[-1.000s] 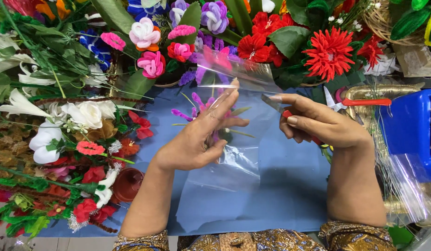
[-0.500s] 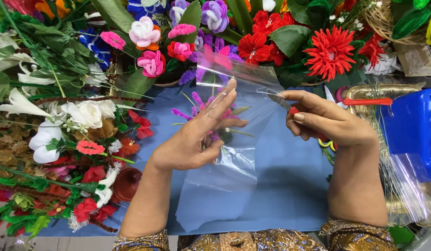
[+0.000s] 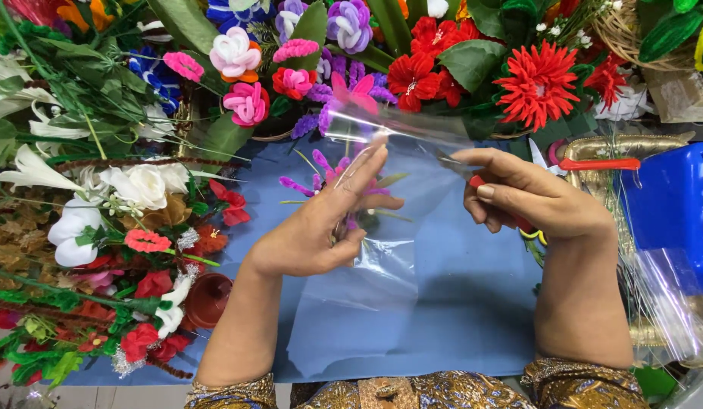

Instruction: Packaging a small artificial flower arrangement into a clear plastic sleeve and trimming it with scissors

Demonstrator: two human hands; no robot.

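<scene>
The left hand (image 3: pixel 321 227) has its fingers (image 3: pixel 363 170) stretched straight and close together against a clear plastic sheet (image 3: pixel 367 280), thumb pinching it from the front. The sheet's long axis runs from near the person's body up and away toward the flower bank. The right hand (image 3: pixel 529 201) curls around red-handled scissors (image 3: pixel 473 178), whose blades point left at the sheet's upper edge. Beneath lies the blue worktop (image 3: pixel 457 303).

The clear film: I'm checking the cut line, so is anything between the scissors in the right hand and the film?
Nothing visible. The right hand holds red-handled scissors right at the clear film, which the left hand holds up. The purple flower sits behind the film, away from the blades.
</scene>
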